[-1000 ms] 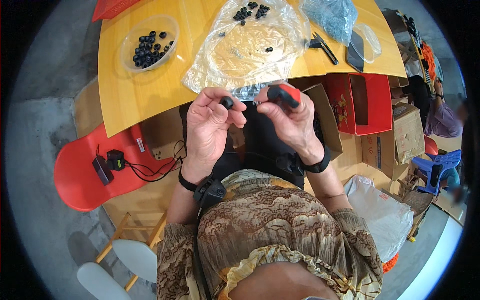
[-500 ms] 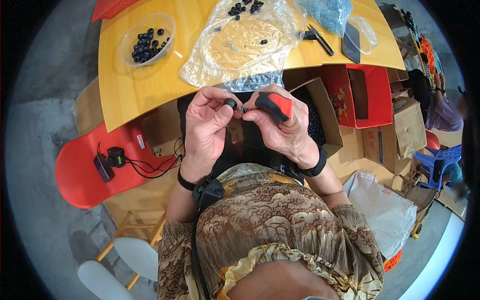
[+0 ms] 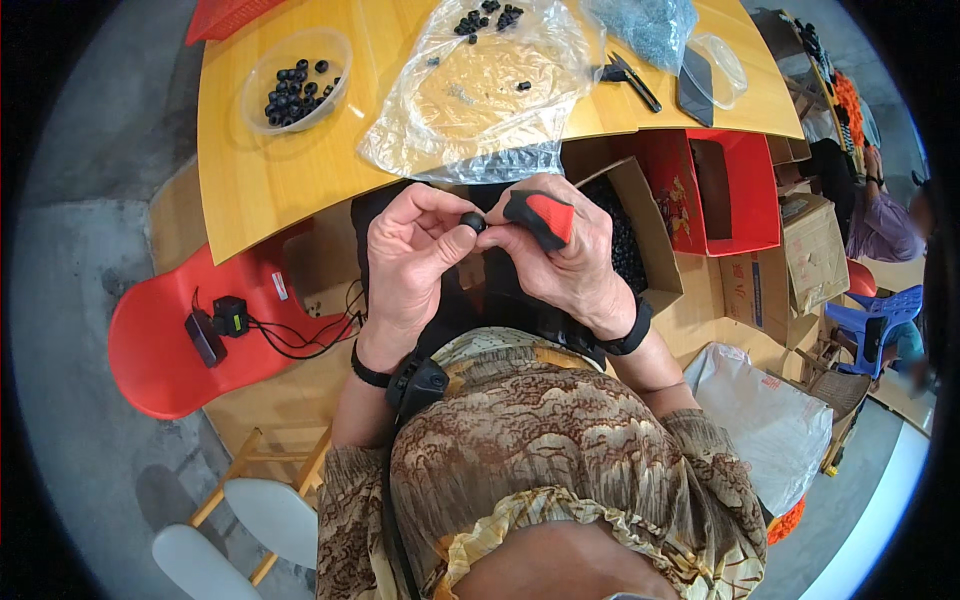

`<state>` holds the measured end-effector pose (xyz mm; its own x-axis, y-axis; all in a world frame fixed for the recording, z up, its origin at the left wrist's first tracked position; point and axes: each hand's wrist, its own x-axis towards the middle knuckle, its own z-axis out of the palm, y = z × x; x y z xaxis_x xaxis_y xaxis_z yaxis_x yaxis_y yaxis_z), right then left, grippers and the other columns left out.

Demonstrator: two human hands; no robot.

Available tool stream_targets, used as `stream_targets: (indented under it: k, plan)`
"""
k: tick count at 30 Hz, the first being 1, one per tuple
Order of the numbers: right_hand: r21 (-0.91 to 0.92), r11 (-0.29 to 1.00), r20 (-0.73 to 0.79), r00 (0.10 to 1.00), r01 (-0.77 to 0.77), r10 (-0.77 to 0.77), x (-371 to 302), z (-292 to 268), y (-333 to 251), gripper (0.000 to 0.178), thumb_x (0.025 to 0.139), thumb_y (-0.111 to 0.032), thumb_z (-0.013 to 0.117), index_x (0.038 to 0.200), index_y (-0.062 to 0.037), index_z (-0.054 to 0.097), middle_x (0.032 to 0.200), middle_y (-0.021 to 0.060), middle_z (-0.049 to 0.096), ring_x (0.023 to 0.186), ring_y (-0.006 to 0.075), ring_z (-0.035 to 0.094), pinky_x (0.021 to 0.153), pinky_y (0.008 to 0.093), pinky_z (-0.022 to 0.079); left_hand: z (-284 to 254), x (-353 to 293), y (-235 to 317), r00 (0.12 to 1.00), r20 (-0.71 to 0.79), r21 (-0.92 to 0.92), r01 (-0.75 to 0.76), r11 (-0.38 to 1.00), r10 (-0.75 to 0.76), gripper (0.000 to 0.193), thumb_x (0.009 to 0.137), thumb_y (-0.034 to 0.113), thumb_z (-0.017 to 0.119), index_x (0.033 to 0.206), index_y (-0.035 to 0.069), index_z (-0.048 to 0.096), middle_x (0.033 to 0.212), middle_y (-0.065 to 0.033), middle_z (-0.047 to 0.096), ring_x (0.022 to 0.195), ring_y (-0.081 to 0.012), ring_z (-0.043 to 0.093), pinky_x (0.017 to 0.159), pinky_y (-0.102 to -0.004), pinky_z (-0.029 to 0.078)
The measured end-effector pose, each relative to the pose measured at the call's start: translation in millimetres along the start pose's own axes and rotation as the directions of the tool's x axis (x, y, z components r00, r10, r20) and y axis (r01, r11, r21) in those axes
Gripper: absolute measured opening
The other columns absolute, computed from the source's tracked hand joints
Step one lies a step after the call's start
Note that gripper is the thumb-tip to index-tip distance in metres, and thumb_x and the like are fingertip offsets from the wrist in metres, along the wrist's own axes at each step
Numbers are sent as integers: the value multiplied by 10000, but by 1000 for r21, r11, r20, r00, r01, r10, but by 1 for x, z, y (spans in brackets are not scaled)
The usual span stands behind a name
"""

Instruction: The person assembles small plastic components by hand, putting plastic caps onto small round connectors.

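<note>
Patterned blouse (image 3: 560, 470) nearest, filling the lower frame, with 2 black wristbands just beyond. Left hand (image 3: 405, 262) raised over the lap, thumb and forefinger closed on a small black ring (image 3: 473, 222), pinched at the tips. Right hand (image 3: 568, 258) just beside, fingers wrapped tight round a red-and-black tool handle (image 3: 540, 216), its nose touching the ring. Compared with 0.5 s earlier: same grip on both sides, hands drawn a little nearer together, ring and tool tip met between the 2 thumbs; table seen from a slightly shifted head angle. Open cardboard box (image 3: 640, 250) of dark parts right behind the right hand, below the table edge. Red chair (image 3: 160, 340) off to the left, carrying a black charger and cable (image 3: 225, 320). Farther out, yellow table (image 3: 270, 170): clear plastic bag (image 3: 470, 95) spread flat with a few black rings on it, clear bowl (image 3: 295, 80) of black rings at the far left, black pliers (image 3: 630, 80) at the far right. Red box (image 3: 730, 190) under the table's right end, another person at the far right rim.
</note>
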<state>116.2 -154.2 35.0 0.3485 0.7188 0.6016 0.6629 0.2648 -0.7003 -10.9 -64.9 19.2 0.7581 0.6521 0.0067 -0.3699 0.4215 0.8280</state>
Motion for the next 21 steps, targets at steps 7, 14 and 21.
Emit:
stream_targets:
  k: [7, 14, 21]
  plan:
    - [-180, 958, 69, 974, 224, -215, -4, 0, 4, 270, 508, -29, 708, 747, -49, 583, 783, 60, 566, 633, 213, 547, 551, 321, 414, -2, 0, -4, 997, 20, 89, 78, 993, -80, 145, 788, 0, 620, 908, -41, 550, 832, -76, 616, 748, -104, 591, 679, -216, 479]
    - [-131, 987, 130, 989, 90, -73, 9, -4, 25, 140, 630, -42, 660, 764, -49, 618, 762, 85, 590, 666, 272, 595, 560, 337, 472, -7, -2, -18, 990, -18, -116, 135, 984, -138, 122, 867, 65, 528, 954, -19, 513, 843, -123, 623, 709, -161, 621, 658, -255, 506]
    - [-542, 836, 70, 986, -88, 150, 54, -25, 128, 164, 713, -84, 637, 850, 5, 620, 782, 173, 595, 696, 351, 578, 609, 373, 454, -6, 0, -13, 997, 2, -118, 72, 990, -72, 226, 863, 175, 555, 981, -9, 497, 872, -142, 618, 714, -167, 619, 666, -264, 505]
